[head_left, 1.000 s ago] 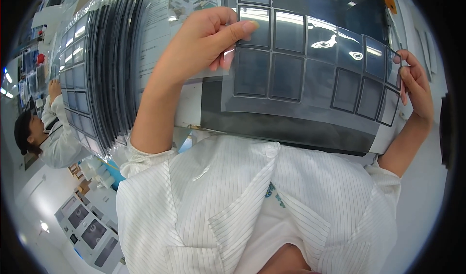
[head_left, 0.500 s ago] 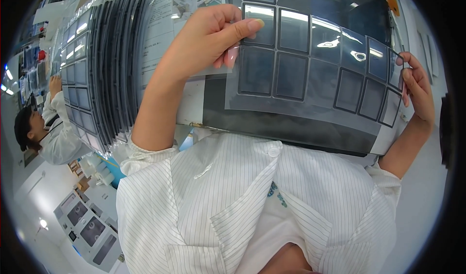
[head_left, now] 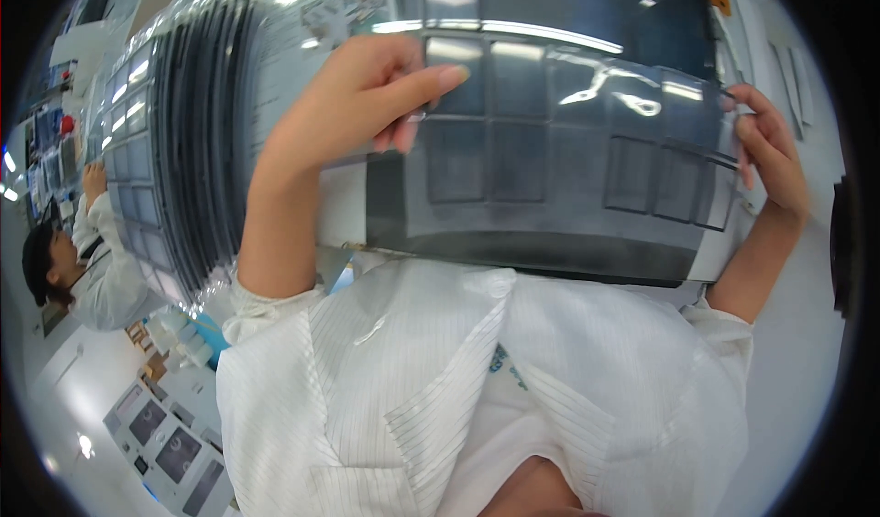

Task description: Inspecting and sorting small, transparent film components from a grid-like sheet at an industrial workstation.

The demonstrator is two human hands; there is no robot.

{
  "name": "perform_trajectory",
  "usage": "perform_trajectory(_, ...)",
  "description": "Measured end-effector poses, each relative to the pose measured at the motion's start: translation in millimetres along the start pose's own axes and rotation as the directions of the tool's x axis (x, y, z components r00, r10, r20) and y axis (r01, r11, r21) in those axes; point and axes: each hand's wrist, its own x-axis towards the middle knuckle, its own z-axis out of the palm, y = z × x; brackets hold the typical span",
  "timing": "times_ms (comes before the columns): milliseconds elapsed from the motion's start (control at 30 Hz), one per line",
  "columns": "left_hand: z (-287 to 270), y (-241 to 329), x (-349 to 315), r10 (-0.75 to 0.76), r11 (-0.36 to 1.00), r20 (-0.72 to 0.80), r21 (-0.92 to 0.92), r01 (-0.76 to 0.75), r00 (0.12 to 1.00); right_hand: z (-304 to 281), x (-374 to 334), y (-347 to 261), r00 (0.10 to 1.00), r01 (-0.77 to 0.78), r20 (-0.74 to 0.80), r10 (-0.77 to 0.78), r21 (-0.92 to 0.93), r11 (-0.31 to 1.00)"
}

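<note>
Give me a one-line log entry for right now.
left hand: gripping plastic sheet at left edge; right hand: gripping right edge; stack: further left

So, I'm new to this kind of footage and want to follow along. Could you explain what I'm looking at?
No machine here: these are a person's bare hands, seen from a fisheye camera on their head, looking down, so straight edges bend. The left hand pinches a clear sheet with dark-edged rectangles by its left side; the right hand holds its right end. Underneath is a dark flat panel. To the left, a stack of dark-edged sheets stands out. The striped white coat is the wearer's own; another person appears at far left.
</note>
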Motion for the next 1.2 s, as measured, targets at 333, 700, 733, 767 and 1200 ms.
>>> perform_trajectory(333,-26,0,-11,-0.196,0.980,0.145,0.058,0.190,0.970,40,12,-25,0.850,-0.229,0.473,0.231,-0.063,0.971)
perform_trajectory(700,-29,-5,1,-0.177,0.982,0.241,0.111,0.154,0.954,18,2,-26,0.980,0.089,0.178,-0.087,-0.003,0.996)
perform_trajectory(733,-29,-5,1,-0.179,0.981,0.228,0.112,0.157,0.957,17,4,-26,0.982,0.160,0.105,-0.159,-0.007,0.987)
perform_trajectory(767,-29,-4,3,-0.178,0.981,0.216,0.114,0.157,0.960,14,5,-25,0.973,0.230,0.029,-0.229,-0.019,0.973)
perform_trajectory(1200,-16,-11,0,-0.092,0.994,0.078,0.070,0.086,0.993,9,-29,-19,0.897,0.334,-0.041,-0.439,-0.588,0.737)
